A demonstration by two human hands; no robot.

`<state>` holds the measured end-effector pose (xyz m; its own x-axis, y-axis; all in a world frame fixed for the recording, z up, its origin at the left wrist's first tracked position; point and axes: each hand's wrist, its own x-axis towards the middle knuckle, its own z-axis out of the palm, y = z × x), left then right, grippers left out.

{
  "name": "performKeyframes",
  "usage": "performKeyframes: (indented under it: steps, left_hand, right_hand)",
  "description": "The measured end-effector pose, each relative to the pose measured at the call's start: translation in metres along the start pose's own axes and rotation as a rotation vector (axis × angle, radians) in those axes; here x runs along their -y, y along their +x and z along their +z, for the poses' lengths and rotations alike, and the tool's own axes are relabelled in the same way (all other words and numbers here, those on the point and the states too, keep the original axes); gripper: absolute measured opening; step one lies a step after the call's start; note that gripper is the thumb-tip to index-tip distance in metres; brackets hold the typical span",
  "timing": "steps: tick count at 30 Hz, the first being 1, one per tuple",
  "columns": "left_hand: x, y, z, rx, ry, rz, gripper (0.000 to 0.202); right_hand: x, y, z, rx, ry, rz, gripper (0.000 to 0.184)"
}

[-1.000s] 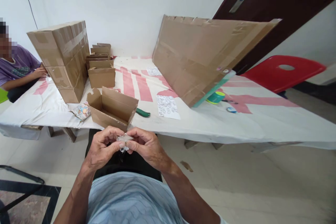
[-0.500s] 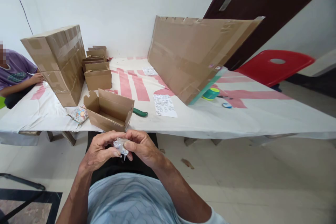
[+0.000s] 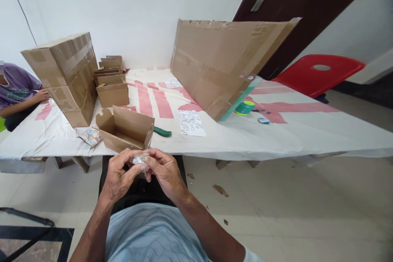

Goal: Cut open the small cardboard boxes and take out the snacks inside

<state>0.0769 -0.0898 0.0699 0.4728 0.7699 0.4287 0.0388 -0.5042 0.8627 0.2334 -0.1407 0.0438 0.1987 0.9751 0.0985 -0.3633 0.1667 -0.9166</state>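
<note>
Between my left hand [image 3: 121,172] and my right hand [image 3: 164,170] is a small crumpled packet [image 3: 139,159] of whitish, partly clear wrapping. Fingers and thumbs of both hands close on it over my lap, just in front of the table edge; what is inside cannot be made out. Right beyond my hands an open cardboard box [image 3: 125,129] stands at the table's edge, and its inside looks bare where visible. A patterned, crumpled wrapper [image 3: 91,136] lies left of the box. Behind the box's right end a green handle [image 3: 162,132] sticks out.
Taped cardboard boxes [image 3: 66,77] are stacked at the left, with smaller open boxes [image 3: 112,90] behind. A big cardboard sheet [image 3: 227,61] leans against the wall. A printed paper [image 3: 192,123], a green tape roll [image 3: 245,107] and a red chair [image 3: 319,74] are rightward. A person [image 3: 20,88] sits far left.
My fingers have shifted on the packet, with my left thumb now further over it. The camera view has moved slightly; the boxes and sheet stay where they were.
</note>
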Motion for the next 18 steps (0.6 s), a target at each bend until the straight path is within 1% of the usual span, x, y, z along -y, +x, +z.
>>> performKeyframes:
  steps: [2,5,7,9,11,13,16,18]
  left_hand:
    - [0.003,-0.002,0.004,-0.051,-0.079,-0.093,0.028]
    - [0.005,-0.002,0.011,-0.107,-0.222,-0.209,0.036]
    - [0.004,-0.002,0.016,-0.122,-0.279,-0.229,0.039]
    - [0.004,-0.002,0.02,-0.115,-0.286,-0.215,0.039]
    - [0.003,-0.003,0.021,-0.083,-0.233,-0.176,0.037]
    - [0.001,-0.004,0.017,-0.042,-0.112,-0.113,0.033]
    - [-0.003,-0.005,0.006,0.024,0.091,0.032,0.024]
    - [-0.007,-0.004,-0.003,0.065,0.18,0.129,0.024]
  right_hand:
    - [0.003,-0.004,0.003,-0.001,-0.046,-0.105,0.042]
    - [0.005,-0.006,0.005,0.056,-0.165,-0.271,0.03]
    - [0.005,-0.005,0.003,0.059,-0.28,-0.38,0.024]
    - [0.003,-0.004,0.002,0.023,-0.357,-0.447,0.022]
    - [0.002,-0.004,0.0,0.001,-0.366,-0.451,0.024]
    - [0.003,-0.006,0.001,-0.001,-0.325,-0.423,0.026]
    - [0.007,-0.009,0.0,0.004,-0.217,-0.356,0.031]
    - [0.009,-0.009,-0.001,0.009,-0.148,-0.288,0.038]
